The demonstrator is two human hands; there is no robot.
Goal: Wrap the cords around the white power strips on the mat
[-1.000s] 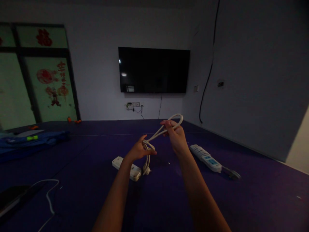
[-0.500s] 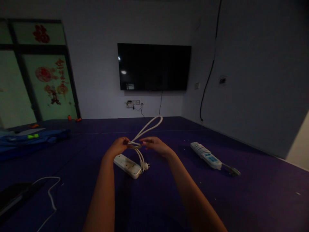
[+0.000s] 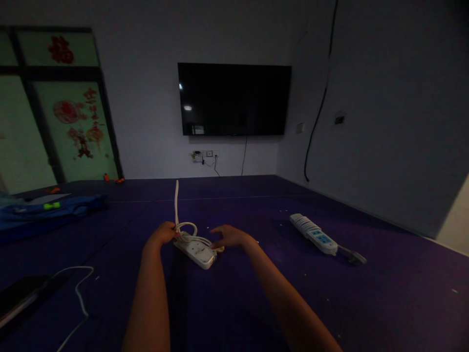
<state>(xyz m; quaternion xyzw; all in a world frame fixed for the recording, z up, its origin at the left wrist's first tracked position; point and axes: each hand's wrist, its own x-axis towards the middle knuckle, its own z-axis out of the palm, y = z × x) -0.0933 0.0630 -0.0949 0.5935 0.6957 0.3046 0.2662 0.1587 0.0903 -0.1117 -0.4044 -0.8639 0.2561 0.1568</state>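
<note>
The white cord [image 3: 176, 203] is now shifted leftward and lowered onto the power strip [image 3: 198, 253], one length standing upright. The strip, white, elongated and socketed along its face, is laid on the purple surface [image 3: 234, 303]. Cord is pinched in the grip of the left hand [image 3: 163, 234]; the grip of the right hand [image 3: 232, 237] is parted, with no hold visible.

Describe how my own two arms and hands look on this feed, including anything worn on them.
Both the left hand and the right hand are bare: no gloves, and no rings that I can make out. The forearms are slender, narrowing toward the wrists, with no sleeves, watch or bracelet in view. The light is too dim for fine markings.
</note>
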